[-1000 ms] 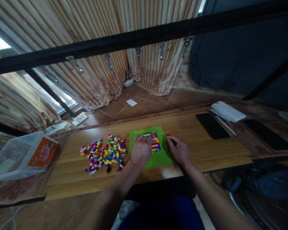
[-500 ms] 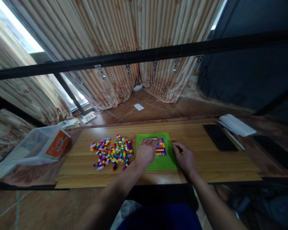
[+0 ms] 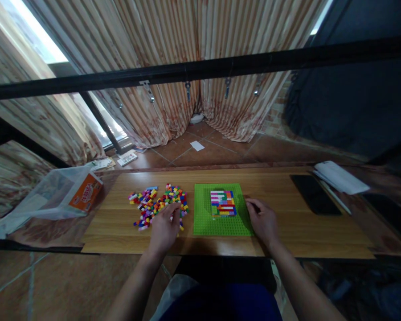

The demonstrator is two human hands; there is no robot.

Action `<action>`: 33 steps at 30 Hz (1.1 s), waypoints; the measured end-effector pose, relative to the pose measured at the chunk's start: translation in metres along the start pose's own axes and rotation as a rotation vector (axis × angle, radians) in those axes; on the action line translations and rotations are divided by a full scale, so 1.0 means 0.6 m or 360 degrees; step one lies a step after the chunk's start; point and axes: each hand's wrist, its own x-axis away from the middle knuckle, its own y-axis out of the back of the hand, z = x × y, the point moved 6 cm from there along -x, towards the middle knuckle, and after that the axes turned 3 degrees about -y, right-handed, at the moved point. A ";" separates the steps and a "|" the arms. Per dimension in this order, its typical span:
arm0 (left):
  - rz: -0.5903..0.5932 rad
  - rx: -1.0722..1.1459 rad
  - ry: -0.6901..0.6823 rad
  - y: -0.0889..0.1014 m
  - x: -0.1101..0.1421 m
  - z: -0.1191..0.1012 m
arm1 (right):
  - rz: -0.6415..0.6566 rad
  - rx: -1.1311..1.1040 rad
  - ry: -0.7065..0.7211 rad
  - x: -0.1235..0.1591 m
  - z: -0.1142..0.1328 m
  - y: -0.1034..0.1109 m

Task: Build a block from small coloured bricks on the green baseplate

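Note:
My left hand (image 3: 165, 227) is over the near right part of a pile of small multicoloured building bricks (image 3: 143, 205). Its thumb and forefinger curl toward each other among the bricks, and whatever lies between them is too small to make out. A green studded baseplate (image 3: 202, 223) lies to the right of the pile. Rows of coloured bricks form a roughly square patch (image 3: 223, 203) on it, now fully in sight. Just off the plate's right edge rests my right hand (image 3: 262, 218), its fingers bent and pinched together; anything inside them is hidden.
A clear plastic box (image 3: 58, 191) with an orange label stands left of the wooden board (image 3: 120, 240). On the right lie a black phone (image 3: 314, 194), a white pen-like stick (image 3: 336, 198) and a white object (image 3: 341, 177). A black metal bar (image 3: 200, 69) crosses beyond.
My left hand has left the brick patch and moved left to the loose pile, uncovering the patch. My right hand stays beside the plate. The camera view has shifted.

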 end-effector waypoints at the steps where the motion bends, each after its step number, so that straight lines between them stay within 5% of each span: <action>1: -0.0021 -0.0006 0.0023 0.007 0.005 0.006 | -0.0001 0.0003 -0.0002 0.000 0.000 0.000; 11: 0.0069 -0.0132 0.0185 0.037 0.024 0.049 | -0.0004 0.0080 0.0019 0.002 -0.009 0.005; 25: 0.0379 -0.0290 0.0058 -0.011 0.028 0.034 | 0.0023 0.0115 0.0024 0.002 -0.010 0.005; 33: 0.0589 -0.0591 -0.0064 -0.051 -0.013 -0.022 | -0.0007 0.0119 0.0012 0.001 -0.005 0.006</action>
